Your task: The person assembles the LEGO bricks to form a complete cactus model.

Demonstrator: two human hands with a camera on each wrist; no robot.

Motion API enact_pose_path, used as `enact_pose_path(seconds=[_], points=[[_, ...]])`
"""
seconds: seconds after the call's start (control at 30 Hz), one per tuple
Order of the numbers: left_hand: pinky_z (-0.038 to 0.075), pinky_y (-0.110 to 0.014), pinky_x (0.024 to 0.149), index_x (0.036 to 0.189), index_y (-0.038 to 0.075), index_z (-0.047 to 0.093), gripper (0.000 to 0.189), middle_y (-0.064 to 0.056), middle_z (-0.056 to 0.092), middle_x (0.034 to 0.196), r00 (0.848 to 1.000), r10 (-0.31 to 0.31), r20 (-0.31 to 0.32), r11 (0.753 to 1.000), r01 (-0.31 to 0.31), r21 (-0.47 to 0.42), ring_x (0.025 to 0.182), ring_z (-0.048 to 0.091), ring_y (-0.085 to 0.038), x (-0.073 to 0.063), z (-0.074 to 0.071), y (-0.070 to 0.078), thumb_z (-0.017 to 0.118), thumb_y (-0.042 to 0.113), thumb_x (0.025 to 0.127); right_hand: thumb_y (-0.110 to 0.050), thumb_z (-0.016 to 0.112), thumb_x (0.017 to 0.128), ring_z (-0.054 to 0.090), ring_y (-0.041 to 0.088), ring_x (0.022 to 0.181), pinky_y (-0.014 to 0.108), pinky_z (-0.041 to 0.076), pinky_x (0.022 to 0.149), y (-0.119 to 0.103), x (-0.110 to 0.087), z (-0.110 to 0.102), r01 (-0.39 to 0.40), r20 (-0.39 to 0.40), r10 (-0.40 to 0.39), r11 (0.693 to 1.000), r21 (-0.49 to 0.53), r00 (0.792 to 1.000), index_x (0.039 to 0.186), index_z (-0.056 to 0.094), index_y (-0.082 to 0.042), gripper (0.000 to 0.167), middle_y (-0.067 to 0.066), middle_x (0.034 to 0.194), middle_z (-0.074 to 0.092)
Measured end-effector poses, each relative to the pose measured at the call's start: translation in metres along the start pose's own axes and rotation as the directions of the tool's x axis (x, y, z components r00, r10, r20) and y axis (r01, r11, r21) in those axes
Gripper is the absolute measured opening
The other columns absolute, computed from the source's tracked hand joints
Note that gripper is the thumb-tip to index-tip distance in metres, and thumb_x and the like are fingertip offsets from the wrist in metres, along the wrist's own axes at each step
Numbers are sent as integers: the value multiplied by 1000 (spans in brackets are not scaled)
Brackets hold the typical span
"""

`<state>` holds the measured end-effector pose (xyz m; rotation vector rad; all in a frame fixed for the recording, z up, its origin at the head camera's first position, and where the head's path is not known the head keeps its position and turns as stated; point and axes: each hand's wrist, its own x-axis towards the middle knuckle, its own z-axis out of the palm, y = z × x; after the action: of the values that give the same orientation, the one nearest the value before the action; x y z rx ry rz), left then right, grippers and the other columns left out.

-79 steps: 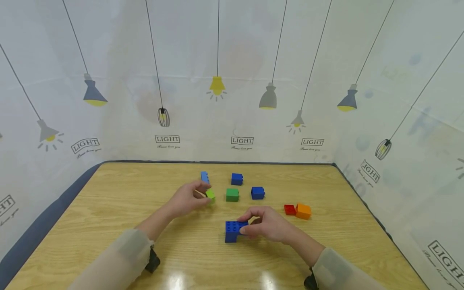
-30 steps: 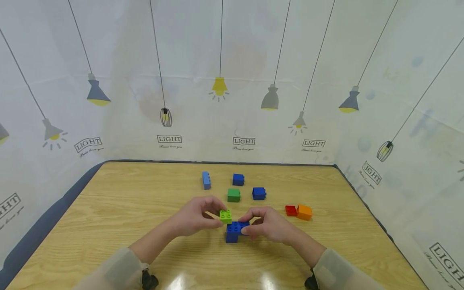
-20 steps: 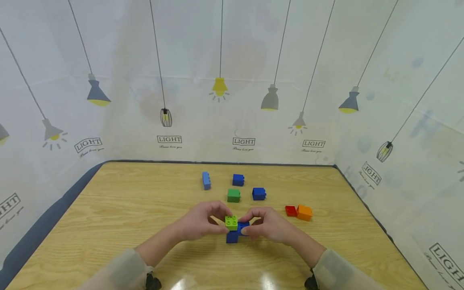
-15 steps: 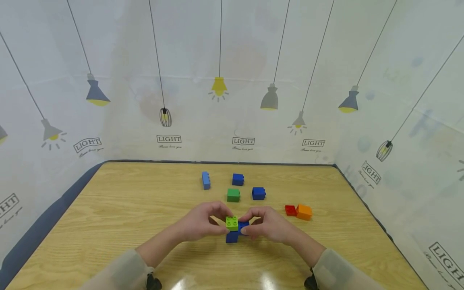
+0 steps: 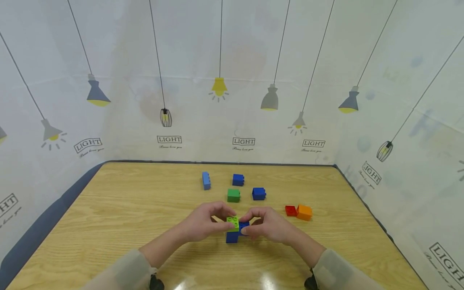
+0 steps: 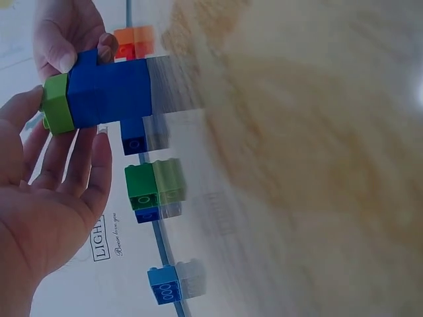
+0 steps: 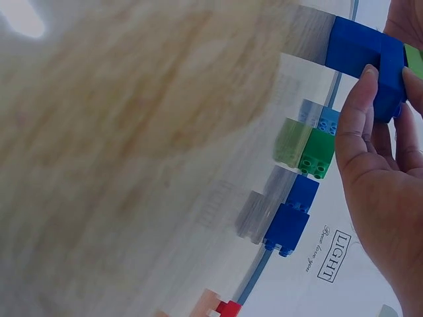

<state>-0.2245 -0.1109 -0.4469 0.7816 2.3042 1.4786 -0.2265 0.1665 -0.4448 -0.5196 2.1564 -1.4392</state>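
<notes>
A lime green toy building brick sits on the left end of a blue brick assembly near the table's middle. My left hand is at the lime brick, thumb over its studded top and index finger at its back edge. The left wrist view shows the lime brick flush against the blue bricks. From the other side, my right hand pinches the overhanging right end of the upper blue brick between thumb and fingers. In the right wrist view the lower blue brick supports it.
Behind the hands lie a green brick, two blue bricks and a light blue brick. A red brick and an orange brick are at the right. A printed curtain borders the wooden table.
My left hand has picked the lime brick off the table and brought it right, onto the blue assembly. Its thumb has moved up from the brick's side to its top. My right hand keeps its grip.
</notes>
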Motion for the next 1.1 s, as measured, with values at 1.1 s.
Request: enact_pose_path(seconds=[1.1], points=[[62,-33,89,120,20,82,23,4,79,113,999,-28,-22,1000,28,-8,106,71,-16,4,3,-4,84,28,99,-21,80,102,73,23,86,38,67,83,3,1,0,1,-5,-1,1000,8,1000,125,75,-8,27,11,122,72]])
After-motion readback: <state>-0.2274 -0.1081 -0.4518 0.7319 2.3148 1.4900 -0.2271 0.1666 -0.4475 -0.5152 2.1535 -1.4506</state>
